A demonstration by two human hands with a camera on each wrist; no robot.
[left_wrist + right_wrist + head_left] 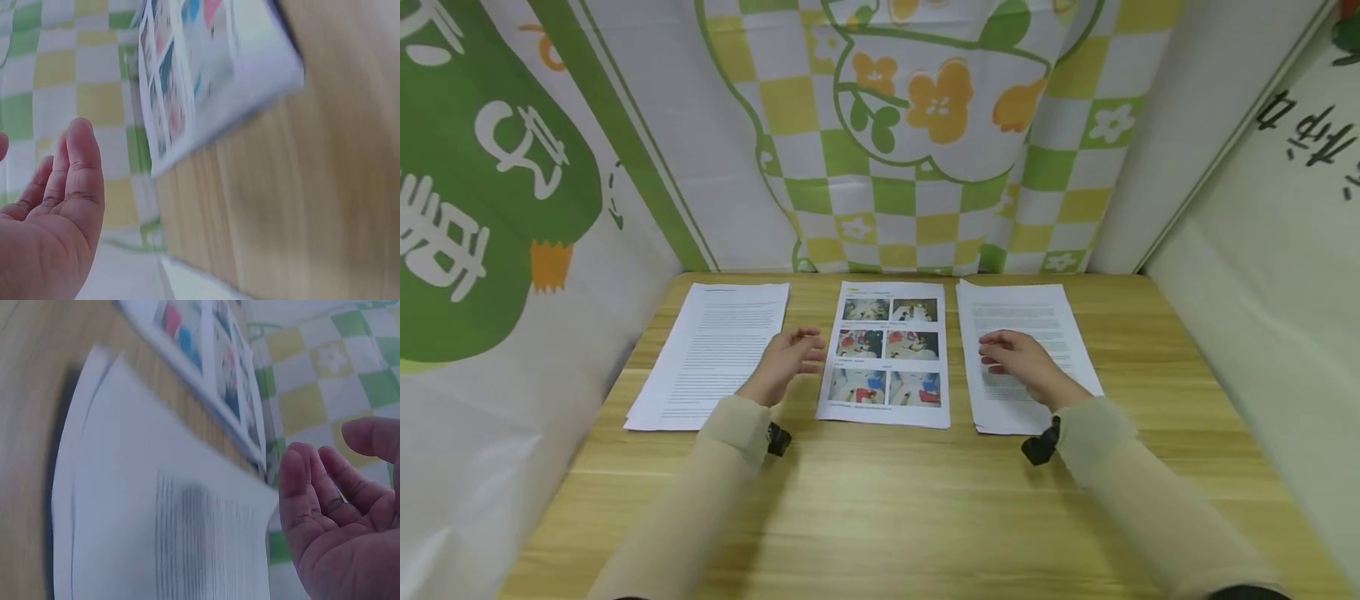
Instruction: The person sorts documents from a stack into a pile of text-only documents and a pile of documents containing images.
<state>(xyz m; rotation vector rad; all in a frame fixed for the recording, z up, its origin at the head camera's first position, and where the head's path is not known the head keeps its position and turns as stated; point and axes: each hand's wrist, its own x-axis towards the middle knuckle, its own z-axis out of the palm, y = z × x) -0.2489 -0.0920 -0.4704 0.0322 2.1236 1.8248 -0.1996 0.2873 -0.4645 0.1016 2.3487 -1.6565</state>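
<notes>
Three stacks of printed paper lie side by side on a wooden table. The left stack (722, 350) bears lines of text, the middle stack (886, 354) shows rows of colour photos, and the right stack (1030, 333) carries dense text. My left hand (786, 362) hovers between the left and middle stacks, its fingers relaxed and pointing toward the photo sheet. Above the right stack, my right hand (1018, 358) has loosely bent fingers and holds nothing. In the right wrist view, the right hand's thumb (369, 434) stands apart from its fingers, and the stack's sheets (144, 456) are slightly uneven at one corner.
Bare wood of the table (880, 508) shows in front of the stacks. A checked, flower-patterned cloth (925, 167) hangs behind the table's far edge. White printed sheeting (542, 433) stands along the left, and a white wall covering (1262, 292) along the right.
</notes>
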